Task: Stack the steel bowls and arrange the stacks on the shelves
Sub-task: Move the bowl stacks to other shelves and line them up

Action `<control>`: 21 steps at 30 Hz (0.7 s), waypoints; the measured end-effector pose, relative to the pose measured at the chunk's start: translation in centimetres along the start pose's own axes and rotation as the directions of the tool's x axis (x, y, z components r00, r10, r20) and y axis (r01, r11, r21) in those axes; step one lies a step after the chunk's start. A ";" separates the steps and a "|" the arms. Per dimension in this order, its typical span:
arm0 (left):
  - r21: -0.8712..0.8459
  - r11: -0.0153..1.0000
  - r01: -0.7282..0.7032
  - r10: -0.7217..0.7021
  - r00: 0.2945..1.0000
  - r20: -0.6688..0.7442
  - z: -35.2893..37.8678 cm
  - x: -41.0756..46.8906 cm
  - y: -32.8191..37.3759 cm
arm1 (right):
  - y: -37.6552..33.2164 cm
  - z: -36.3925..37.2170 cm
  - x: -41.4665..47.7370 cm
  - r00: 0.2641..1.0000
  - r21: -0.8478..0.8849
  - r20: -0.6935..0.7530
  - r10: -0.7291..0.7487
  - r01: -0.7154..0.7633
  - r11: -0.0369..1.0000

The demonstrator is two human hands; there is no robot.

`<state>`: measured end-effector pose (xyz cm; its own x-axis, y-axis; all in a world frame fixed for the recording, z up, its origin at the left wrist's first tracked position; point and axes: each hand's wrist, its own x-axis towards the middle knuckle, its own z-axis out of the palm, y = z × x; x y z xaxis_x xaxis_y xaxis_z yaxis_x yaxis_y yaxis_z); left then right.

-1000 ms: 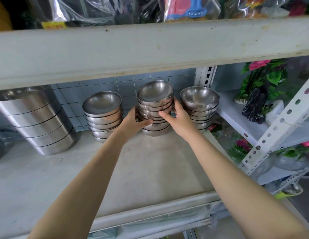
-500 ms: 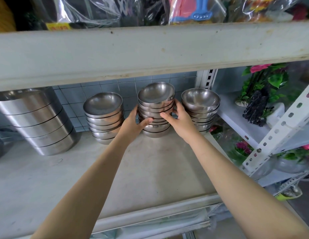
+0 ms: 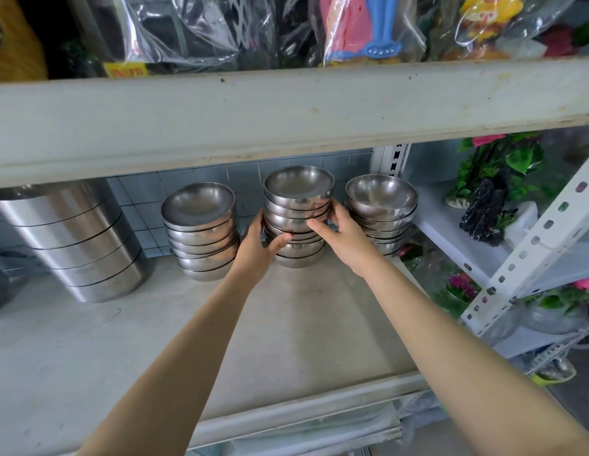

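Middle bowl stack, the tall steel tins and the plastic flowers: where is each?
Middle bowl stack (image 3: 299, 189): head view, inside of top bowl.
Tall steel tins (image 3: 72, 241): head view, side wall, mid-height.
Plastic flowers (image 3: 485, 139): head view, pink bloom on top.

steel pots (image 3: 79, 241) stacked left | bagged goods (image 3: 368, 28) above | artificial flowers (image 3: 497, 166) right

Three stacks of steel bowls (image 3: 298, 218) and one stack of steel tins (image 3: 72, 245) are visible.
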<state>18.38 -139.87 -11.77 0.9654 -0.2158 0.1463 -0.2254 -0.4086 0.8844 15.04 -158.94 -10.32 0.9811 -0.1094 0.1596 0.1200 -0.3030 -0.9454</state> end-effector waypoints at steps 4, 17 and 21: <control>-0.005 1.000 0.004 -0.004 1.000 0.006 0.0 -0.2 0.3 | -0.3 -0.1 -0.2 1.000 -0.012 0.014 -0.010 0.010 1.000; 0.021 0.996 -0.085 0.086 0.996 -0.028 -3.2 1.8 4.9 | -2.0 -0.3 -0.5 0.999 -0.030 0.013 -0.043 0.044 0.999; 0.087 0.991 -0.101 0.104 0.994 -0.027 -3.5 2.3 5.5 | -2.2 -0.2 -0.3 0.997 -0.024 -0.013 -0.081 0.081 0.996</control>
<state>19.79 -139.50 -4.98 0.9400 -0.2326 0.2494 -0.3323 -0.4602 0.8233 14.47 -158.38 -8.23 0.9660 -0.0973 0.2394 0.1950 -0.3337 -0.9223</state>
